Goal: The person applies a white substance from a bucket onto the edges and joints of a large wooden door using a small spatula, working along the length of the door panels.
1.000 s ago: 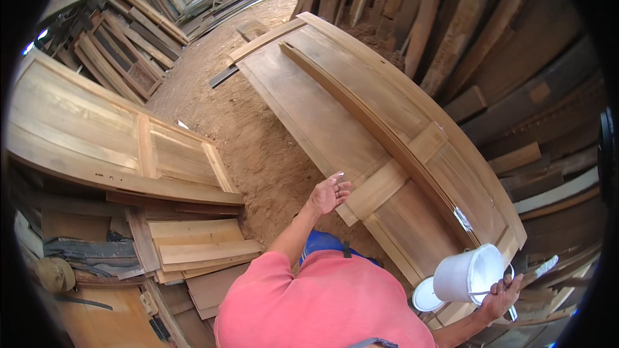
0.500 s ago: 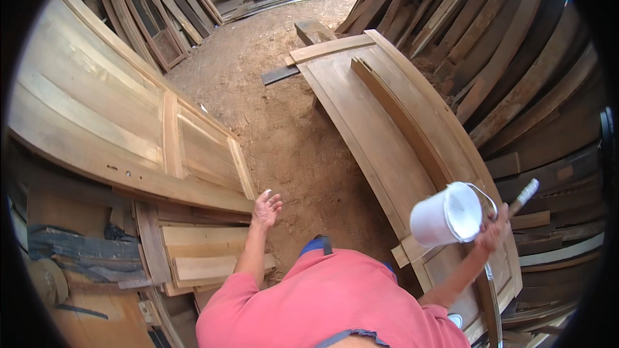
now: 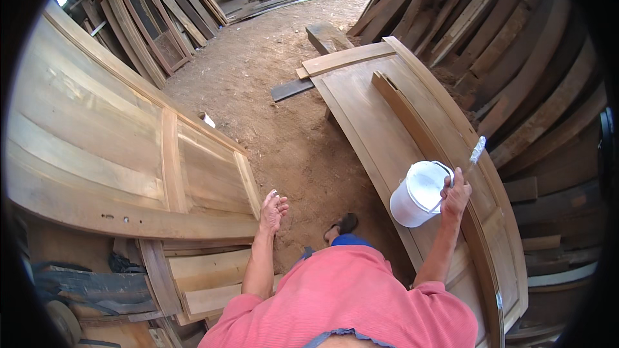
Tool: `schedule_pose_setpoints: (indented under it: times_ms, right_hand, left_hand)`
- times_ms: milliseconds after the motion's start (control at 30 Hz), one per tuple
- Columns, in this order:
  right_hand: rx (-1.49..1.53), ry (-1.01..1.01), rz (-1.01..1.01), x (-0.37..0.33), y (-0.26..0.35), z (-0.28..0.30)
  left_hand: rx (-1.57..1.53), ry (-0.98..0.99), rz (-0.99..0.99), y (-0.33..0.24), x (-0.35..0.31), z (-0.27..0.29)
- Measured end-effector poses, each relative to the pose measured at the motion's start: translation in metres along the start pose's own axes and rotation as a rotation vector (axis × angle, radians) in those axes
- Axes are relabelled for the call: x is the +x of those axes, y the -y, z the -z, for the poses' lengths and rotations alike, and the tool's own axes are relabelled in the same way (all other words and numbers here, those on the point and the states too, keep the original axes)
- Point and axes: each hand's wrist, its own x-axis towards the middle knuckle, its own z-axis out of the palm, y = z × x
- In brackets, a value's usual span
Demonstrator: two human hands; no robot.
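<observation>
My right hand point(image 3: 455, 194) is closed around the wire handle of a white plastic bucket point(image 3: 406, 207) and a brush point(image 3: 476, 150) together. White coats the brush's bristles, which point up and away from me. The bucket hangs slightly tilted above a wooden panel door point(image 3: 351, 106) lying flat on my right, and its inside looks white. My left hand point(image 3: 273, 212) is held out, loosely curled with the fingers somewhat apart and nothing visible in it. Something small and white shows at a fingertip. Nearest to that hand is the end of another panelled wooden door point(image 3: 169, 154) on the left.
A long narrow board point(image 3: 412, 116) lies lengthwise on the right door. Leaning planks point(image 3: 516, 45) line the right side, with more boards point(image 3: 155, 19) at the far left. Sandy ground point(image 3: 284, 135) runs between the doors. Stacked boards point(image 3: 209, 270) lie beside my left arm.
My right hand has swung forward and inward with the bucket and brush. My left hand has shifted slightly right, its fingers more curled. A foot now shows ahead of my shirt.
</observation>
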Motion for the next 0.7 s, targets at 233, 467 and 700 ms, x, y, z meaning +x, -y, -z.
schedule_pose_setpoints:
  times_ms: [233,467,700]
  right_hand:
    - [-0.073,0.064,-0.070,0.043,-0.004,-0.029]
    - [-0.391,-0.100,-0.127,0.058,-0.006,-0.015]
    - [-1.209,-0.681,0.082,0.062,-0.020,0.020]
  left_hand:
    - [0.240,-0.011,-0.058,-0.044,0.098,-0.028]
    - [0.524,0.134,-0.061,-0.051,0.190,-0.139]
    - [0.844,0.573,-0.210,-0.053,0.287,-0.288]
